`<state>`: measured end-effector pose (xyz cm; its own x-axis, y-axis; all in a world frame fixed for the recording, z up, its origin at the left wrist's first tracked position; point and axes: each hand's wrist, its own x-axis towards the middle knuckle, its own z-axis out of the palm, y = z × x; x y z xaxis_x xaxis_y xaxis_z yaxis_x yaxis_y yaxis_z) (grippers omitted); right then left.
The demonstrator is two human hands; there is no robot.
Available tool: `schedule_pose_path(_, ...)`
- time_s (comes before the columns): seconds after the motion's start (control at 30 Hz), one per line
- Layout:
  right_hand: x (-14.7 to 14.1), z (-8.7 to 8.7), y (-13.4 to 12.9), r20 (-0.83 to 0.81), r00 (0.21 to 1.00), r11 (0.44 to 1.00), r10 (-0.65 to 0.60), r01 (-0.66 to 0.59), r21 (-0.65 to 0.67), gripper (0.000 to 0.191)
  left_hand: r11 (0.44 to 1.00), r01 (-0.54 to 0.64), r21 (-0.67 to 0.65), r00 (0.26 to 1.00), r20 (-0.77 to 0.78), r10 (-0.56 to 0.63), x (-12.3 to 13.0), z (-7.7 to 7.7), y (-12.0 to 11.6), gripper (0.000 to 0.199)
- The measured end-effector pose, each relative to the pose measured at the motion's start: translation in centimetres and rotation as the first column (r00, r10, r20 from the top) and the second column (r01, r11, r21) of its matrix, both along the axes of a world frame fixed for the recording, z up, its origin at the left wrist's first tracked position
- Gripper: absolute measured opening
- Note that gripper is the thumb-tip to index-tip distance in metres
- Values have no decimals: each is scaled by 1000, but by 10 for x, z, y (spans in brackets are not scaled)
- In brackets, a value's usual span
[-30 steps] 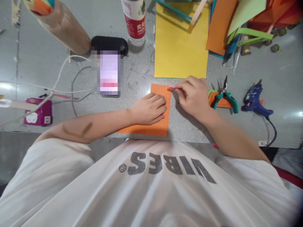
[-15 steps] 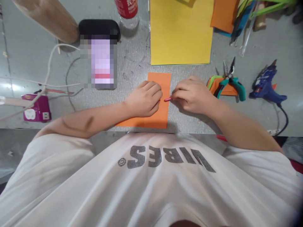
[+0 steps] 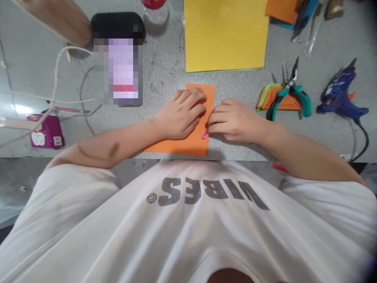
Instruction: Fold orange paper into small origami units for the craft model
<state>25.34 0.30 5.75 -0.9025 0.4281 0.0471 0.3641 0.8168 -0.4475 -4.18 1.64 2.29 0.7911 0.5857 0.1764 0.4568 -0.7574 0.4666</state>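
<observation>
A sheet of orange paper (image 3: 193, 145) lies near the table's front edge. My left hand (image 3: 184, 112) rests on it palm down, fingers a little apart and bent at the tips, pressing on the sheet with nothing visible in its grip. At the sheet's right edge, my right hand (image 3: 228, 120) is closed, thumb and fingers pinched on a small pink tool (image 3: 204, 135). The pink end pokes out over the paper's edge; the rest is hidden under the fingers, so its exact kind cannot be made out.
Yellow paper (image 3: 225, 35) lies ahead. To the right are teal-handled pliers (image 3: 303, 100) on small coloured paper pieces (image 3: 268, 96), and a blue glue gun (image 3: 338, 94) with its cord. Leftward sit a blurred phone (image 3: 123, 70), a black case (image 3: 118, 23), cables and a purple adapter (image 3: 48, 131).
My right hand has moved left to the orange sheet's edge, and the pink tool's end now points down and left. The left hand's fingers have spread slightly. The view has shifted a little.
</observation>
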Motion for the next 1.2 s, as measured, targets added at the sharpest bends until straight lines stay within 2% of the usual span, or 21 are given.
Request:
schedule_pose_path(0.2, 13, 11, 6, -8, 995, 991, 97, -97, -88, 44, 1000, 7, -2, 1000, -21, -7, 0, 0, 0, 30)
schedule_pose_path(0.27, 15, 11, 7, 3, 996, 989, 94, -93, -112, 42, 1000, 2, -2, 1000, -30, -2, 1, -1, 0, 30)
schedule_pose_path(0.33, 16, 10, 8, -7, 999, 992, 47, -47, -121, 42, 1000, 3, 4, 999, -35, -3, 2, -1, 0, 31)
schedule_pose_path(0.47, 13, 4, 9, -85, 979, 981, -185, 179, -76, 45, 1000, -2, 14, 1000, -28, 3, 3, -2, 0, 31)
schedule_pose_path(0.53, 7, 2, 8, -91, 966, 969, -244, 238, -71, 46, 1000, -6, 13, 1000, -28, 7, 4, -2, 0, 31)
schedule_pose_path(0.73, -9, -3, -4, -44, 998, 994, -45, 41, -98, 44, 1000, -5, 11, 1000, -20, 6, 4, -6, 2, 33)
schedule_pose_path(0.83, -11, 1, -9, -19, 999, 985, 45, -48, -167, 44, 999, 22, 39, 1000, -12, -21, 3, -7, 4, 35)
schedule_pose_path(1.0, -7, 11, -11, -8, 996, 965, 84, -83, -248, 35, 1000, 12, 14, 999, -37, -12, 2, -7, 5, 34)
schedule_pose_path(1.2, -1, 14, -10, 65, 982, 975, 176, -166, -146, 40, 1000, -2, -16, 1000, -8, 2, 3, -6, 4, 35)
